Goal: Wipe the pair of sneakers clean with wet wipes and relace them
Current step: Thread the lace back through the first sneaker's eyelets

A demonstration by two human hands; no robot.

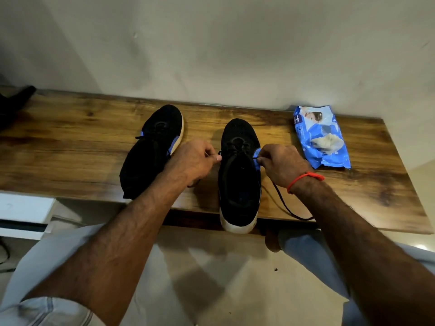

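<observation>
Two black sneakers with white soles and blue side accents stand on a wooden bench. The left sneaker points away, tilted to the right. The right sneaker has its heel over the bench's front edge. My left hand is at that shoe's left side with fingers curled, pinching the lace end there. My right hand pinches the black shoelace at the shoe's right eyelets; the lace trails back over the bench edge.
A blue wet-wipes pack lies on the bench at the right, near the wall. A dark object sits at the bench's far left end. Light floor and my jeans-clad knees are below the bench.
</observation>
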